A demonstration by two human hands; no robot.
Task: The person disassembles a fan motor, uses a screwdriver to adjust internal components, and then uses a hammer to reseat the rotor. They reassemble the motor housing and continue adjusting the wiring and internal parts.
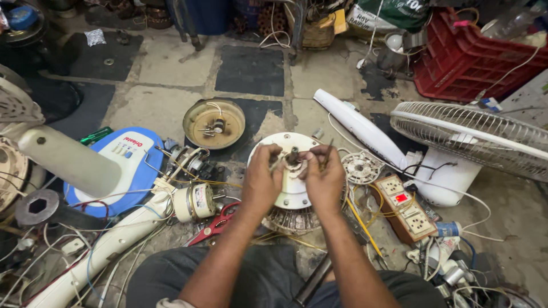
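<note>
A round white ceiling-fan motor (292, 188) lies on the floor in front of me, its dark shaft (294, 155) standing up at the centre and copper windings showing at its lower edge. My left hand (261, 181) rests on the motor's left side, fingers pinched on a thin tool or wire beside the shaft. My right hand (325, 178) is on the right side, fingers closed around a slim dark tool whose tip points at the shaft. Both hands nearly touch above the hub.
A second motor cover (214, 123) lies behind. A blue-and-white fan base (123, 165), small motor (193, 202) and red-handled scissors (214, 225) sit left. On the right: extension socket board (405, 207), white table fan with grille (474, 137), red crate (465, 57), loose wires.
</note>
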